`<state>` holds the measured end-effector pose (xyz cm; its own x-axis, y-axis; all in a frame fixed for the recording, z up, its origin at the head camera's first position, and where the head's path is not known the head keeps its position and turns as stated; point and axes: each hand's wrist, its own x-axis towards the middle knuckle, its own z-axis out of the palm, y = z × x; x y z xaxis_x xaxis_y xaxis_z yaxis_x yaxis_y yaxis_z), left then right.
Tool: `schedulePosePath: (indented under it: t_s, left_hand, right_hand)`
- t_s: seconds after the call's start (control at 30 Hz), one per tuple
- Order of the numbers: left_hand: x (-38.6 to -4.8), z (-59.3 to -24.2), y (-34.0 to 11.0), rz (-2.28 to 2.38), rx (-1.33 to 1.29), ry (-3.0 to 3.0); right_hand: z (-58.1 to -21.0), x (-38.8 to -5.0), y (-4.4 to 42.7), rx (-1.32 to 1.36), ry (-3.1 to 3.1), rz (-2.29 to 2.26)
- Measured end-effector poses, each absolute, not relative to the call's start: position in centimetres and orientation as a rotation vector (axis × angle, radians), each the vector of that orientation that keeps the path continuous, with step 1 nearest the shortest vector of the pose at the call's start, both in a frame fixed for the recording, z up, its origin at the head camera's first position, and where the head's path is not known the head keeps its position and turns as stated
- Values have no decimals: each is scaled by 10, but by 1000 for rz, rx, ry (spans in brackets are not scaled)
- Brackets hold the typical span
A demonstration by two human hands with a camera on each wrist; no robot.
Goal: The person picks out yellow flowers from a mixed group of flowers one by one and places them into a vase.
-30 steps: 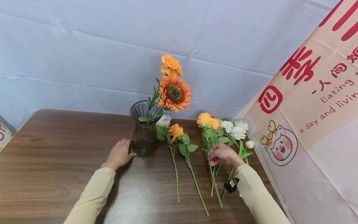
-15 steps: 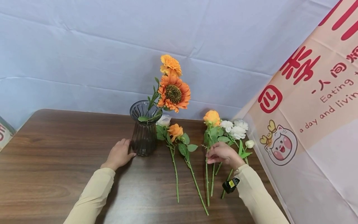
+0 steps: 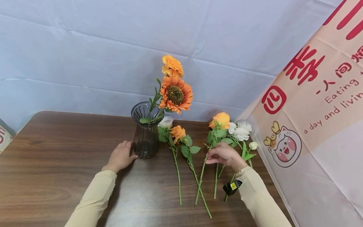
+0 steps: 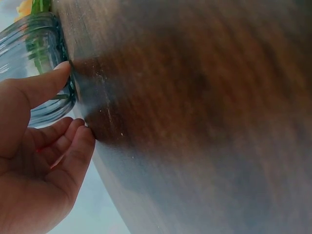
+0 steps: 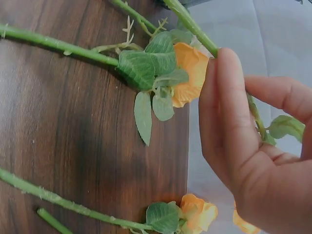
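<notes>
My right hand (image 3: 224, 155) pinches the green stem (image 3: 202, 178) of an orange rose between thumb and fingertips; the stem slants down-left across another stem in the head view. In the right wrist view the stem (image 5: 195, 27) passes through the fingers (image 5: 229, 92). My left hand (image 3: 121, 156) rests on the table at the left of the ribbed grey glass vase (image 3: 146, 140), its thumb at the base. The left wrist view shows the relaxed left hand (image 4: 46, 146) beside the glass (image 4: 29, 63). An orange sunflower-like bloom (image 3: 175, 95) and an orange-yellow flower (image 3: 172, 65) stand in the vase.
Right of the vase lie an orange rose (image 3: 178, 133) and a white flower (image 3: 166, 121). White blooms (image 3: 242, 133) and a white bud (image 3: 253, 145) lie beyond my right hand. A pale cloth (image 3: 99, 63) rises behind the wooden table (image 3: 62, 157).
The stem in my right hand has swung, its lower end moving left across the table. My right hand has shifted slightly left, while my left hand and the vase have stayed in place.
</notes>
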<state>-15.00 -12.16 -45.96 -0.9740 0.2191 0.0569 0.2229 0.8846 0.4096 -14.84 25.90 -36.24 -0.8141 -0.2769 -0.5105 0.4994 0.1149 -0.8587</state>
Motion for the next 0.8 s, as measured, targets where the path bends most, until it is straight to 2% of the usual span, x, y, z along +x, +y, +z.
schedulePosePath:
  t_s: [0.8]
  left_hand:
    - [-150, -457, -121, -671, -365, -3048]
  right_hand:
    - [-364, -147, 249, 302, 1633, -2005]
